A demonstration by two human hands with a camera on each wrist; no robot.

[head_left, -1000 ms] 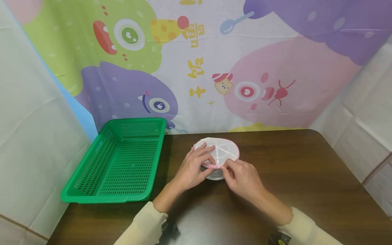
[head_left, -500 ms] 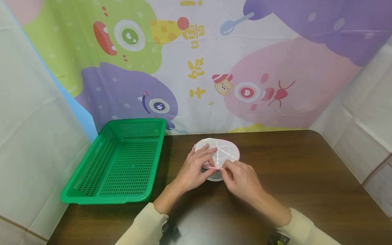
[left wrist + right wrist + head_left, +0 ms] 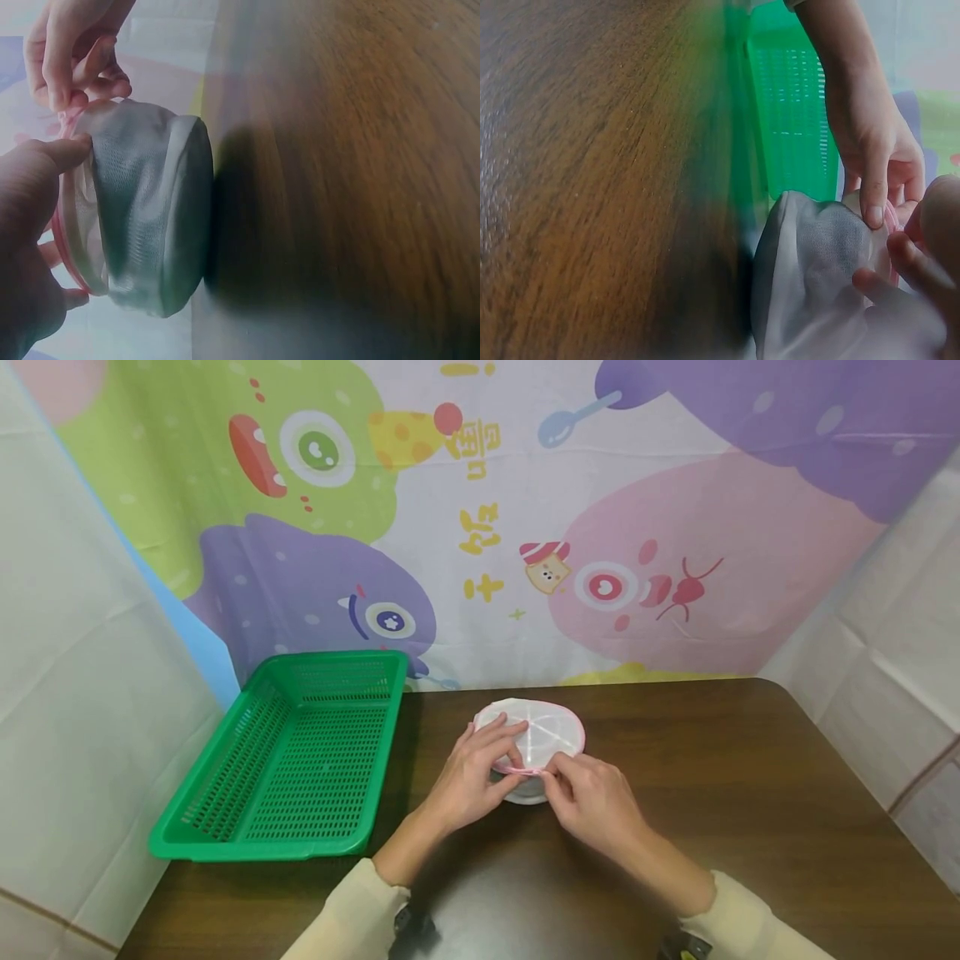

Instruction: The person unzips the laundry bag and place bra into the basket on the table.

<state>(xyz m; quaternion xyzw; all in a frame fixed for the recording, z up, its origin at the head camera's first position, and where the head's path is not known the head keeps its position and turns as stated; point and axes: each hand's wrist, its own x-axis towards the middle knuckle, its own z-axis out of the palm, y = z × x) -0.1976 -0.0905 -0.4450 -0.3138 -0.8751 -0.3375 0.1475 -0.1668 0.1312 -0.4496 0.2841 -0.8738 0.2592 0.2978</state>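
A round white mesh laundry bag [image 3: 557, 731] with a pink zipper rim stands on the table in the head view. Its grey mesh side wall [image 3: 135, 195] shows in the left wrist view. My left hand [image 3: 471, 774] pinches the pink rim between thumb and index finger, its other fingers spread over the top. Just right of it, my right hand [image 3: 592, 792] pinches the zipper at the near edge; the small pull is mostly hidden by the fingertips. In the right wrist view the bag [image 3: 825, 247] is partly covered by blurred fingers. What is inside cannot be seen.
A green plastic basket [image 3: 322, 768] with slotted walls sits to the left on the dark wooden table [image 3: 720, 777]. Behind the table hangs a printed cartoon curtain [image 3: 480, 635]. Pale cloth walls close off both sides.
Both hands keep their pinch on the zipper rim. Over the last half second the bag has shifted very slightly left; little else differs.
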